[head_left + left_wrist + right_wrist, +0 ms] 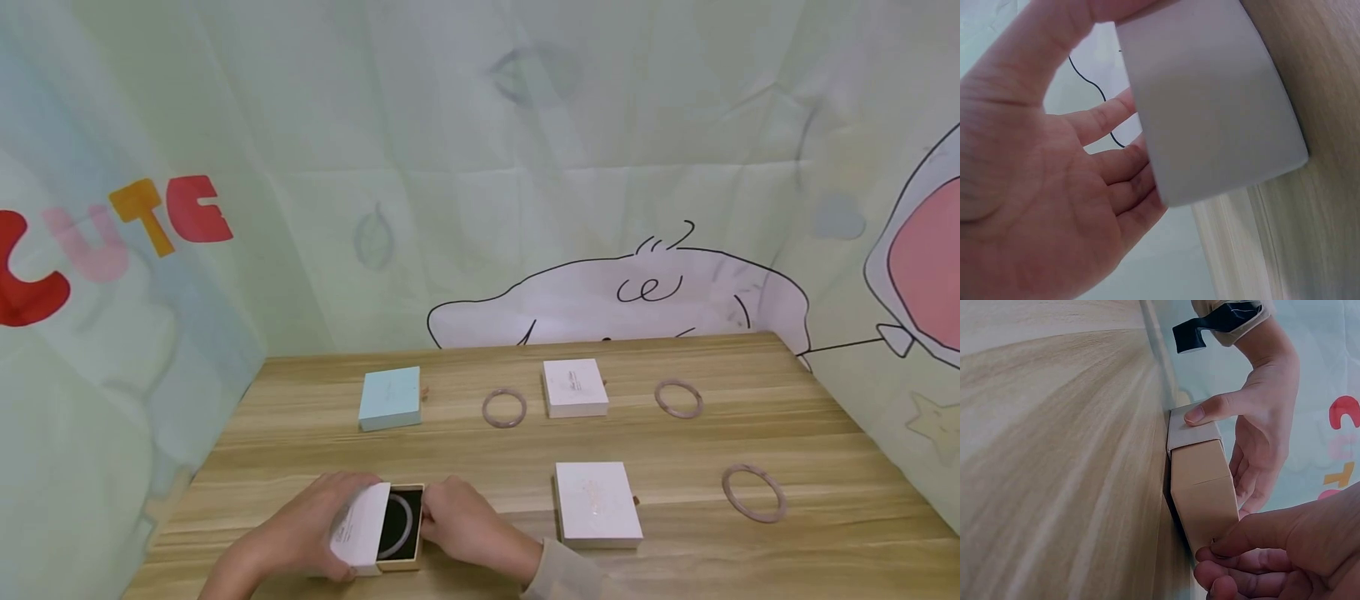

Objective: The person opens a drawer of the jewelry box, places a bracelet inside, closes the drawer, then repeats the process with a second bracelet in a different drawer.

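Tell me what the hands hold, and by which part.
One partly open box: the left hand grips its white sleeve by opposite sides; the right hand pinches its drawer at the outer end.

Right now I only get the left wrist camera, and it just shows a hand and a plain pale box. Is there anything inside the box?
Observer: Yes! The head view shows a bracelet lying in the partly open drawer of the white box.

Operator: Ooh! And what's the other hand doing? I can't see it at all.

Observer: In the right wrist view, the right hand is pinching at the end of that drawer.

Operator: Are there more bracelets anywhere?

Observer: Yes, the head view shows three more bracelets lying out on the table.
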### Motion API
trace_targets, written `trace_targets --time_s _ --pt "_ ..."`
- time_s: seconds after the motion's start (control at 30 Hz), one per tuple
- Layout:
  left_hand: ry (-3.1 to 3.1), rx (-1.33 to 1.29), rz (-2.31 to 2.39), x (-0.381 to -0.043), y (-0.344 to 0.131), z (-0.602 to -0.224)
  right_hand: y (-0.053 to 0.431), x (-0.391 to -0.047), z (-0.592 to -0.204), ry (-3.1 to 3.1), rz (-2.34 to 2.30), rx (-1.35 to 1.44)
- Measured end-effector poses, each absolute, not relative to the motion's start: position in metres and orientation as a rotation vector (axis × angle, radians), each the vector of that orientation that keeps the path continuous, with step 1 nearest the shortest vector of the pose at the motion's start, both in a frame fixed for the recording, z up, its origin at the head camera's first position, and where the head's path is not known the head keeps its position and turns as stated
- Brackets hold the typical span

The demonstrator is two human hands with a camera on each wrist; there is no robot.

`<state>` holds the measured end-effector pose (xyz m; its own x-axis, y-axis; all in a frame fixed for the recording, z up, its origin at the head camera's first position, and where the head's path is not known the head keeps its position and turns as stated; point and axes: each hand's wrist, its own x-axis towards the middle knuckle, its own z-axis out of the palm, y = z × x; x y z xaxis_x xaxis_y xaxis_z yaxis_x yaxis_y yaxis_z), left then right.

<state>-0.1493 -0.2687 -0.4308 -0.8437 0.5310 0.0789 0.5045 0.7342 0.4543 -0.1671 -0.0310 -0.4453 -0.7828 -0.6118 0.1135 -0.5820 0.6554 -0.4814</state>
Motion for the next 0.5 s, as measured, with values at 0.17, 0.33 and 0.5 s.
trace_targets --time_s 0.17,0.33,0.5 --pt "2.864 0.843 0.728 -0.1494 -0.2691 -0.4313 -0.0314 -0.1676 -0.4456 2.792 -0.791 -1.008" --pt "2.868 0.858 0.725 -0.1497 -0.2697 -0.4319 -0.0318 -0.1674 -0.4443 2.779 -0.786 -1.012" --pt "2.868 0.867 0.732 -0.1499 -0.2696 -0.4317 -0.0324 -0.1672 -0.4437 2.774 -0.789 -1.010"
